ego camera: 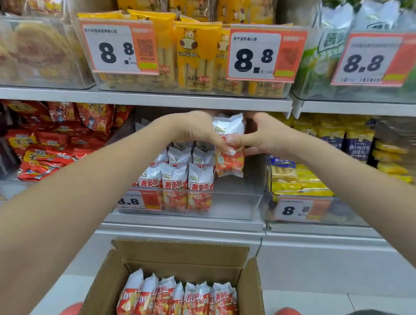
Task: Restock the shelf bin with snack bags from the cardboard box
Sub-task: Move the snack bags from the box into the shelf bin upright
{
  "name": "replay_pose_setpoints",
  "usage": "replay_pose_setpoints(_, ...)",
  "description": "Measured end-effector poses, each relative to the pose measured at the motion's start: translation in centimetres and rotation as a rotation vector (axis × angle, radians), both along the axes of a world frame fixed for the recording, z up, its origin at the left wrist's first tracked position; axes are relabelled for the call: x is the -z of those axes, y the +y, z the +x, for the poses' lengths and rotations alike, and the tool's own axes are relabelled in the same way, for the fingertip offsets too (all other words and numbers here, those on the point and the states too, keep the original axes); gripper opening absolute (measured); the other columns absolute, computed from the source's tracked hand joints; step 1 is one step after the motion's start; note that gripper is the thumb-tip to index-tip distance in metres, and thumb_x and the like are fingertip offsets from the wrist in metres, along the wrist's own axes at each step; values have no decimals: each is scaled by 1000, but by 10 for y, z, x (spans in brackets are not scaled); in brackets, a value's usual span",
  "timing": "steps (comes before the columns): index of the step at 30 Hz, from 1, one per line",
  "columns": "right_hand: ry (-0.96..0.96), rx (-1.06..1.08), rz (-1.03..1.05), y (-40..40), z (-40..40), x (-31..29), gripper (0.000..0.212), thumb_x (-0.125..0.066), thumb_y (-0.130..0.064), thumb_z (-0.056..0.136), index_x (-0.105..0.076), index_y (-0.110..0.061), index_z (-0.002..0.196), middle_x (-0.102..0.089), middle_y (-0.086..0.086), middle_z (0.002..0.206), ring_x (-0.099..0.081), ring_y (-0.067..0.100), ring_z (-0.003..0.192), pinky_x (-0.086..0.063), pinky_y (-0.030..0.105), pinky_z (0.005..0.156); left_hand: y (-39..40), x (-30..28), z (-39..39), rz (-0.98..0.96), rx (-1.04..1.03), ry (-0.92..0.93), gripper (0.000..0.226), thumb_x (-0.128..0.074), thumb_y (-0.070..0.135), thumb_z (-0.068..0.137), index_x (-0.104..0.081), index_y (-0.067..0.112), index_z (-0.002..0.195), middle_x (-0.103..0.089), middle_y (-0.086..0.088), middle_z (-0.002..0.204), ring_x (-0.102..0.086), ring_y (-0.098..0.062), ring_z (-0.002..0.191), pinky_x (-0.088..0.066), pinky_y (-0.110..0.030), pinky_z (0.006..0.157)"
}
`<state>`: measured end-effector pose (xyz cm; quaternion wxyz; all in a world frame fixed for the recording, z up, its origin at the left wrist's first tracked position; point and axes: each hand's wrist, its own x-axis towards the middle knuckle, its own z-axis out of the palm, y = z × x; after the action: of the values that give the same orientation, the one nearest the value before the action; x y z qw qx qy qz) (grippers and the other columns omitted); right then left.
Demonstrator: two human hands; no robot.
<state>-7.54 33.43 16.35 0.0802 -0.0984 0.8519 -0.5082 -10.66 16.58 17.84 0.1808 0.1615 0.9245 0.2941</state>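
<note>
On the store shelf, both hands, left hand [198, 130] and right hand [263, 136], pinch one snack bag [229, 146] above the shelf bin's [236, 202] empty right side; released tilted, it could topple, cardboard box [248, 280] near.

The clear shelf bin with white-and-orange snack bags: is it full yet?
Not full. The clear plastic shelf bin holds rows of white-and-orange snack bags on its left, while its right side shows bare floor.

Grey metal shelves [142, 98] w/ clear bins [398, 95] & orange price tags [265, 54], pale tiled floor [315, 295] below
</note>
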Motion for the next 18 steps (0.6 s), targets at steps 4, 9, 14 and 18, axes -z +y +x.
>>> replay_pose_setpoints(4, 34, -4, 147, -1, -22, 0, 69, -78, -31, 75, -44, -18, 134, -54, -4, 127, -60, 15, 102, -59, 28, 80, 2, 8, -18, -97, -11, -108, 61, -70, 45, 80, -54, 15, 130, -45, -3, 144, -38, -21, 134, -26, -25, 95)
replay_pose_setpoints(9, -140, -96, 245, -3, -59, 10, 95, -80, -38, 64, -36, -14, 146, -46, 2, 145, -52, 20, 125, -47, 36, 103, 6, 29, -51, -87, 13, -39, 80, -76, 45, 74, -41, 20, 141, -42, 1, 144, -40, -16, 129, -27, -22, 90)
replay_pose_setpoints(14, 8, -70, 304, 1, -88, 22, 71, -77, -18, 77, -39, -20, 138, -44, 0, 140, -46, 21, 126, -53, 31, 88, 16, 42, -80, -141, 108, 348, 103, -87, 43, 58, -33, 18, 142, -47, 0, 138, -46, -20, 125, -41, -31, 102)
replay_pose_setpoints(18, 33, -93, 342, 10, -108, 32, 74, -81, -15, 74, -41, -19, 136, -42, 0, 140, -45, 20, 125, -57, 32, 84, 25, 50, -96, -173, 174, 376, 97, -88, 45, 56, -40, 15, 135, -53, -1, 127, -52, -19, 113, -45, -33, 99)
